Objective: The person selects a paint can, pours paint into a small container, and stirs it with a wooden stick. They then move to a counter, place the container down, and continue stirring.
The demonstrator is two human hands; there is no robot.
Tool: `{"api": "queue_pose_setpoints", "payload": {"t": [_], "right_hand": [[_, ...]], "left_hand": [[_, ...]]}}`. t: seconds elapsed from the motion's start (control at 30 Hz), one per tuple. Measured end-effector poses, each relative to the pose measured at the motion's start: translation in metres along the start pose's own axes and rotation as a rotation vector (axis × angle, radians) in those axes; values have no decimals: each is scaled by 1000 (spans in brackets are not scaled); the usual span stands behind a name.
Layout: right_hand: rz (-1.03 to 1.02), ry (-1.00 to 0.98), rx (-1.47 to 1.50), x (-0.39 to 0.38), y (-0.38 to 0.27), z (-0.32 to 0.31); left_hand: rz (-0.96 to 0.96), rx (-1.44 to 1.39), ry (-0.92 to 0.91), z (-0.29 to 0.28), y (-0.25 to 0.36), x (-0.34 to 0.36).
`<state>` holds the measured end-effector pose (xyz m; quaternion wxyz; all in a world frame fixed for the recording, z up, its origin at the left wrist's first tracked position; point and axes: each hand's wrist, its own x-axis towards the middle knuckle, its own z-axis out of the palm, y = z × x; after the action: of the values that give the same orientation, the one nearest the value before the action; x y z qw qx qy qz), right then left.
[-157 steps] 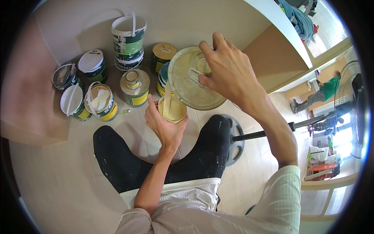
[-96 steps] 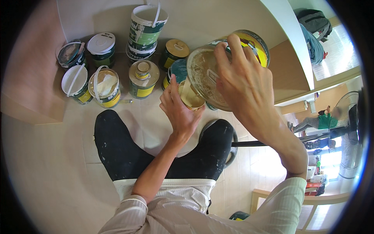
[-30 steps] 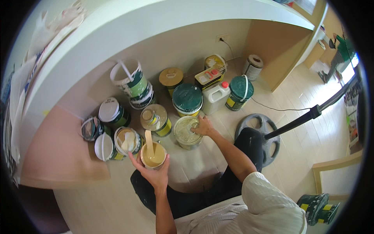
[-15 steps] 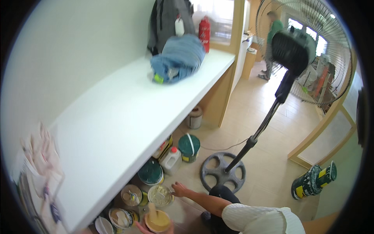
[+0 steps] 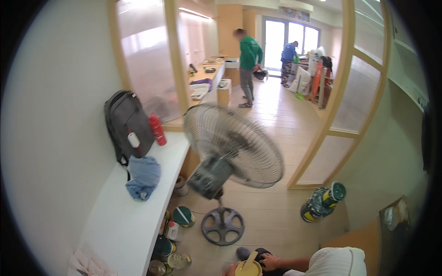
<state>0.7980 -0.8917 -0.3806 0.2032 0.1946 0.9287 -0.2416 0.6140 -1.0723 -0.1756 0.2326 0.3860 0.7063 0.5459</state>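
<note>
At the very bottom edge of the view sits a small round can of pale yellow paint (image 5: 248,268) with a flat wooden stirring stick (image 5: 250,261) standing tilted in it. The right hand (image 5: 271,261) lies just right of the can, fingers curled, its fingertips at the can's rim; whether it grips the can or only touches it cannot be told. Of the left hand (image 5: 229,272) only a sliver shows at the can's left side, right on the frame edge, and its state cannot be told.

Left of the hands, under the long white counter (image 5: 129,216), stand several paint tins: an open pale one (image 5: 177,261), a dark green lidded one (image 5: 162,246), a white plastic jug with a red cap (image 5: 172,231) and a green-lidded tin (image 5: 184,215). Beyond the hands rises a grey pedestal fan (image 5: 232,147) on its round spoked base (image 5: 223,225). On the counter lie a crumpled blue cloth (image 5: 142,177), a dark grey backpack (image 5: 126,124) and a red bottle (image 5: 157,129). Far right of the hands, against the wall, lie tilted green-and-yellow paint cans (image 5: 322,202). Well beyond, two people (image 5: 249,64) stand on the wooden floor (image 5: 276,138).
</note>
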Motion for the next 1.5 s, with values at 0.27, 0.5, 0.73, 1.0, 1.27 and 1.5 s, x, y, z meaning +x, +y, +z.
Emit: {"api": "queue_pose_setpoints", "payload": {"t": [0.27, 0.5, 0.73, 1.0, 1.27, 1.5], "right_hand": [[208, 89, 702, -56, 296, 109], [471, 126, 746, -108, 398, -192], [-182, 319, 1639, -81, 456, -508], [-671, 157, 2155, 41, 484, -688], [-577, 97, 2317, 219, 551, -829], [-302, 214, 2000, 381, 620, -938]], "left_hand": [[241, -170, -241, 189, 133, 105], [441, 122, 48, 363, 193, 252], [307, 132, 227, 448, 275, 477], [248, 71, 228, 476, 305, 672], [350, 93, 180, 441, 295, 900], [317, 228, 335, 385, 268, 1083]]}}
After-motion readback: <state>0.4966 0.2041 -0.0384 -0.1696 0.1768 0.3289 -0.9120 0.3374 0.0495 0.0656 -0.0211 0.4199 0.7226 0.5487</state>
